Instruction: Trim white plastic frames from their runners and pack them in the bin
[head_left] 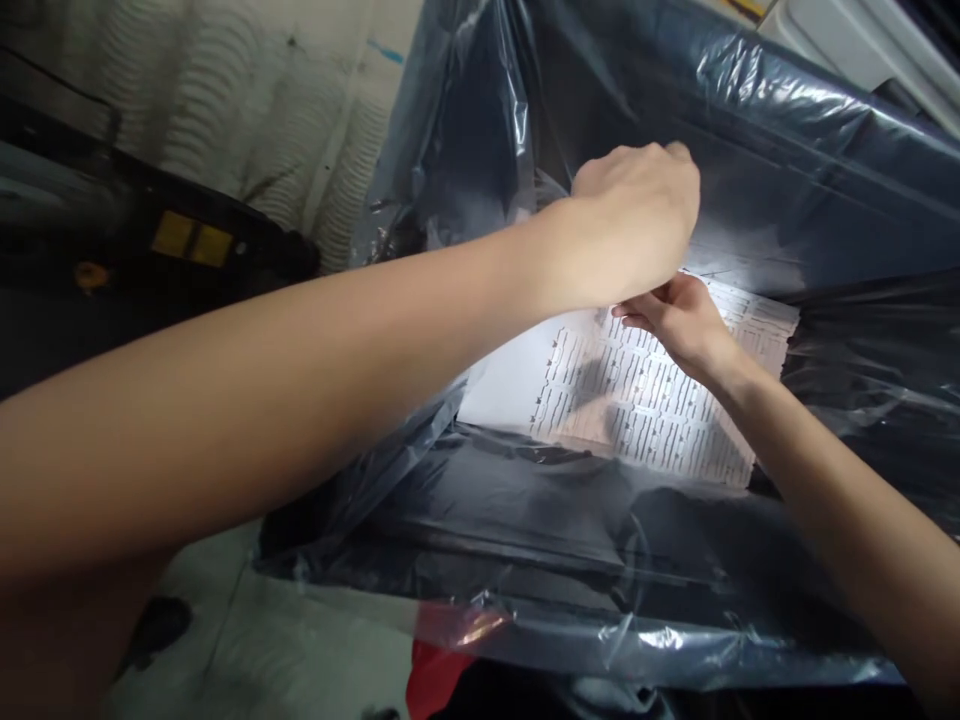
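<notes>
My left hand [637, 220] is curled closed above the bin's interior, its back towards me; whatever its fingers hold is hidden. Just below it and partly covered by it, my right hand [690, 325] has its thumb and fingers drawn together, and I cannot make out what is between them. Beneath both hands lies a flat white sheet [652, 430] with rows of narrow slot-like marks or cut-outs, and its left part is plain. It rests at the bottom of a dark bin lined with clear plastic film [525, 500].
The film drapes over the bin's rim [675, 640] on the near side. Dark equipment with yellow labels [191, 238] stands at the left by a scuffed pale surface [202, 90]. A red item [442, 655] shows below the near rim, and a light grey casing [847, 45] at top right.
</notes>
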